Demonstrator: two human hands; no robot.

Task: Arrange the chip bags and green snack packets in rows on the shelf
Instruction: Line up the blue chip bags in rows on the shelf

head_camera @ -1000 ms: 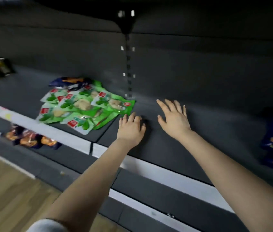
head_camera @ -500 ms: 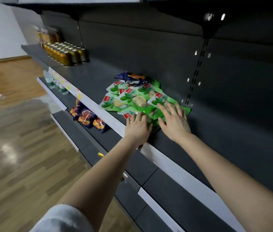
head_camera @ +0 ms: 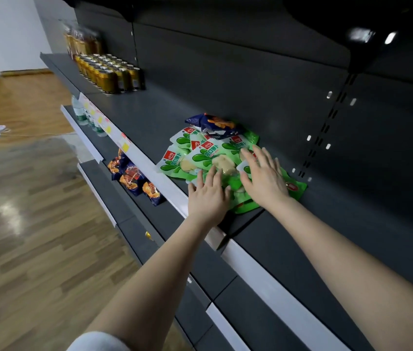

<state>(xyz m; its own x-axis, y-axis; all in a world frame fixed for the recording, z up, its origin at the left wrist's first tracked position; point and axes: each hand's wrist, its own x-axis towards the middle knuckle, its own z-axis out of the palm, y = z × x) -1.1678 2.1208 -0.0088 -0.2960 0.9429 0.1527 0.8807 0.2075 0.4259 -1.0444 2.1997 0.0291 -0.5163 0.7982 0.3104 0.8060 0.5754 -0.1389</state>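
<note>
The green snack packets [head_camera: 208,158] lie in a loose overlapping heap on the dark shelf [head_camera: 149,115]. Both hands rest flat on the heap's near side, left hand [head_camera: 208,196] beside right hand [head_camera: 263,178], each grip open, fingers spread. A blue chip bag [head_camera: 213,124] lies behind the heap against the back panel.

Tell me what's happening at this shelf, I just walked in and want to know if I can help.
A person is sorting snacks on a dark shop shelf. Both the left hand and the right hand lie flat, fingers spread, on a loose heap of green packets; neither has gripped one. A blue chip bag sits behind the heap against the back wall. No rows have been formed yet. More chip bags lie on the shelf below, and cans stand further along.
</note>
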